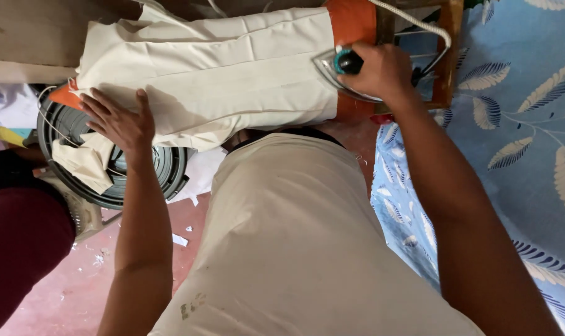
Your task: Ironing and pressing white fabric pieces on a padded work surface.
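A cream folded cloth lies across an orange-covered ironing board. My left hand rests flat on the cloth's left end, fingers spread, pressing it down. My right hand grips the dark handle of a metal clothes iron, which sits at the cloth's right edge over the orange cover. A white braided cord runs from the iron up and to the right.
A round dark fan stands on the red floor below the cloth's left end. A blue leaf-patterned sheet covers the right side. A wooden frame is behind the iron. A dark red garment is at left.
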